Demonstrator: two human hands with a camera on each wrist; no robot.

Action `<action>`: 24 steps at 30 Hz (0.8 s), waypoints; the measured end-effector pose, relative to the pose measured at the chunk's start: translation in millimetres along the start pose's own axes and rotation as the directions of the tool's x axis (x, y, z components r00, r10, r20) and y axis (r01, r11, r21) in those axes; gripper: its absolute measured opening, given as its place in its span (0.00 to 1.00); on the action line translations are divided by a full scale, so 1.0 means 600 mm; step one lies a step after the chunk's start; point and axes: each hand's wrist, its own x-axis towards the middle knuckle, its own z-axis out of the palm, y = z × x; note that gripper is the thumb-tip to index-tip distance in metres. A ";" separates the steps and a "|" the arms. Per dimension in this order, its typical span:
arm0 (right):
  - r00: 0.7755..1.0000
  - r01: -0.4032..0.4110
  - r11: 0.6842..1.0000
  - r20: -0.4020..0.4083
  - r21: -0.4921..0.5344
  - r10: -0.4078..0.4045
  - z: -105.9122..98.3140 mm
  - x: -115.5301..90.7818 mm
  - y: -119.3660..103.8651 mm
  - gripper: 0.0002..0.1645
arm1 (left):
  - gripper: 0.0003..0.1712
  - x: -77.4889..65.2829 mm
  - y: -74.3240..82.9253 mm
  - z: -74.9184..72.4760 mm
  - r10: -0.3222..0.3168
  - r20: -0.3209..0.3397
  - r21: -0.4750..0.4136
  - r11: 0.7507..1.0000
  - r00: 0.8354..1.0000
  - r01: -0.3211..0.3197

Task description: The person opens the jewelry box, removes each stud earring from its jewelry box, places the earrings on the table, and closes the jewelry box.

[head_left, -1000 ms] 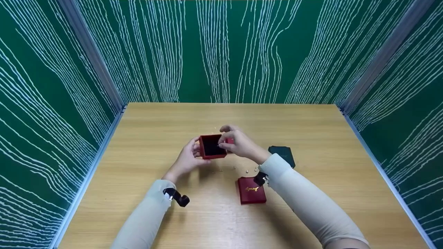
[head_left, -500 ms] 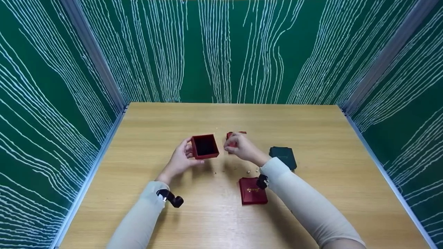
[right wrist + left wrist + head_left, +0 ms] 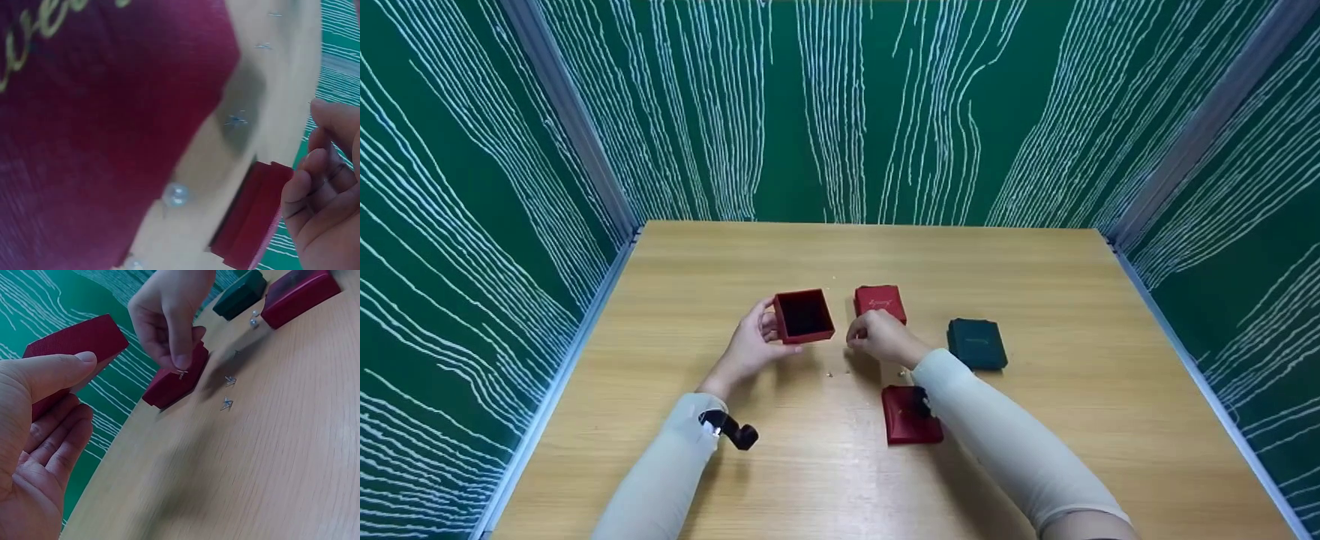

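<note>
My left hand (image 3: 746, 345) grips a small red jewellery box (image 3: 804, 316) without a lid, thumb on one side and fingers on the other; its black inside faces up. To the right of it, my right hand (image 3: 881, 336) is held above the table. Thumb and fingertip pinch a tiny silver earring (image 3: 181, 374), seen in the left wrist view. Below lie small silver star-shaped earrings (image 3: 226, 403) on the wood. Pearl earrings (image 3: 176, 194) lie beside the red box with gold lettering (image 3: 112, 112). The inside of the held box is too dark to make out.
A shut red box (image 3: 880, 300) stands just behind my right hand. A dark green box (image 3: 976, 343) is farther right. Nearer me, another red box (image 3: 911, 424) is partly under my right wrist. Green walls with white lines enclose the wooden table (image 3: 697, 262).
My right hand has moved away from the box's opening, to the right and then a little towards me, uncovering the red box behind it. My left hand and its box shifted slightly left.
</note>
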 end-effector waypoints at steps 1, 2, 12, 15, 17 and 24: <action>1.000 -0.009 1.000 0.011 -0.015 0.009 0.002 0.001 0.001 0.03 | 0.59 0.000 0.000 0.000 -0.001 0.002 -0.004 1.000 1.000 0.001; 1.000 -0.019 0.999 0.021 -0.028 0.019 0.003 0.002 0.002 0.03 | 0.59 0.000 0.000 0.001 -0.004 0.002 -0.006 1.000 1.000 0.004; 0.989 -0.086 0.993 0.111 -0.080 0.094 0.014 0.003 0.012 0.03 | 0.59 0.002 -0.002 0.002 0.000 0.026 -0.002 1.000 1.000 0.000; 0.987 -0.093 0.993 0.127 -0.076 0.102 0.014 0.002 0.012 0.03 | 0.59 0.002 -0.004 0.003 -0.002 0.030 0.004 1.000 1.000 0.002; 0.984 -0.108 0.993 0.133 -0.056 0.114 0.011 0.002 0.010 0.03 | 0.59 0.002 -0.005 0.003 -0.001 0.030 0.005 1.000 1.000 0.001; 0.985 -0.144 0.989 0.099 0.020 0.142 -0.013 -0.004 0.002 0.07 | 0.59 0.002 -0.002 0.000 0.008 0.025 0.006 1.000 1.000 -0.008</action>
